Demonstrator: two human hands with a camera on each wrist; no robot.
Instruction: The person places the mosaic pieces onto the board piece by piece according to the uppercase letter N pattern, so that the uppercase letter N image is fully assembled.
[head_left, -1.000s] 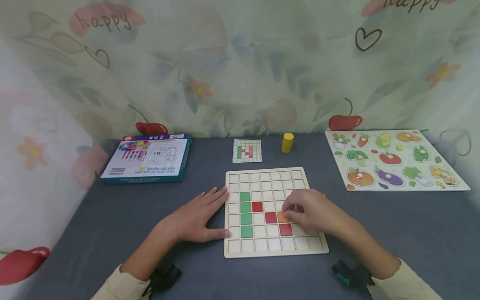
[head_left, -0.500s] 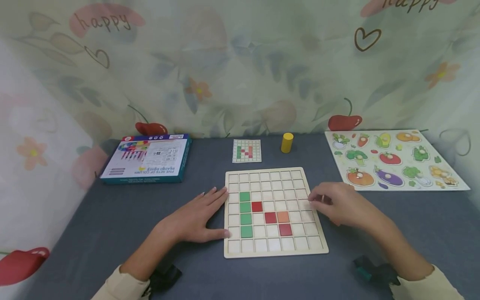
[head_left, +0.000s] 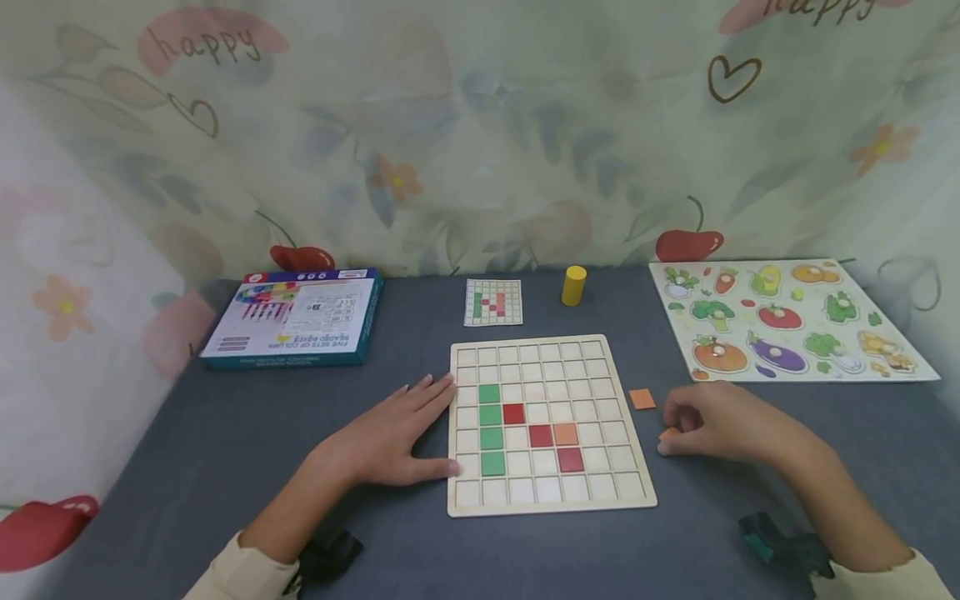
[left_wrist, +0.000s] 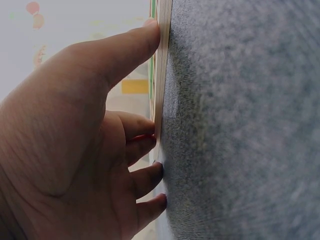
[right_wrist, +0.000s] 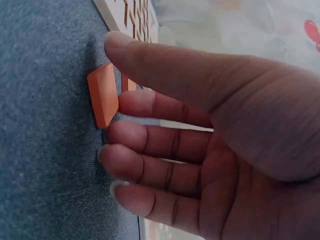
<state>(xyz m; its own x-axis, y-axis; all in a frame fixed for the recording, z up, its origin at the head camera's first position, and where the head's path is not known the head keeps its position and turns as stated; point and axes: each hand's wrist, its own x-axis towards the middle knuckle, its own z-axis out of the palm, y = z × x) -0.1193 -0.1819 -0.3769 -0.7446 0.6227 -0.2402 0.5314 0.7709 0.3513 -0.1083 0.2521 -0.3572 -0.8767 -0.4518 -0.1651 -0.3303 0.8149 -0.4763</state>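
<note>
A pale wooden grid board (head_left: 540, 493) lies flat on the dark cloth, holding several green tiles (head_left: 492, 437) in one column, red tiles (head_left: 571, 459) and a single orange tile (head_left: 566, 433). Fingertips and thumb of my left hand (head_left: 390, 433) rest on its left edge, fingers spread; the left wrist view shows them along the board's side (left_wrist: 162, 65). To the right of the board, my right hand (head_left: 723, 421) pinches an orange square tile (right_wrist: 103, 95) between thumb and index finger, tilted at the cloth. Another orange tile (head_left: 642, 399) lies flat beside the board's right edge.
Behind the board lies a small printed grid card (head_left: 493, 302), with a yellow cylinder (head_left: 573, 286) upright to its right. A flat box (head_left: 296, 321) lies back left. A vegetable puzzle board (head_left: 795, 325) lies back right, beyond my right hand.
My right hand has left the board and moved right to the orange tiles on the cloth, where it now pinches one. The orange tile it was touching stays in the grid. The left hand is still.
</note>
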